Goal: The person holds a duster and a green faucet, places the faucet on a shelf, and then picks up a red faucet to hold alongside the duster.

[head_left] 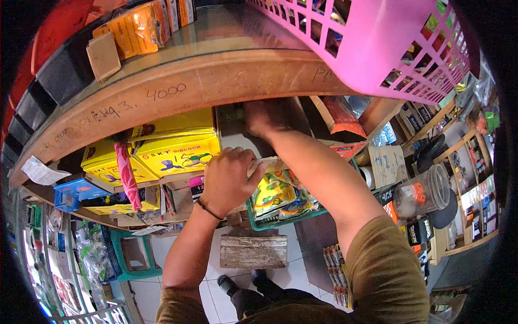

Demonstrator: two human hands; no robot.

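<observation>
My left hand (pixel 229 175) is closed over the front edge of the wooden shelf (pixel 267 161), beside the yellow bibcock boxes (pixel 178 154). A dark band circles its wrist. Further in, my right hand (pixel 263 120) reaches under the counter top into the shaded shelf space; its fingers are dark and blurred, and whatever they touch is hidden. An open orange-edged carton (pixel 340 121) stands to the right of that hand. Below my right forearm, a green basket (pixel 259 224) holds yellow plastic packets (pixel 275 191).
Overhead, a pink basket (pixel 367 48) sits on the glass-topped counter, whose wooden edge (pixel 216 78) carries handwriting. A pink wrapped umbrella-like item (pixel 127 175) hangs at the left. Down on the tiled floor is a worn wooden stool (pixel 253 251). A clear jar (pixel 426 191) stands at the right.
</observation>
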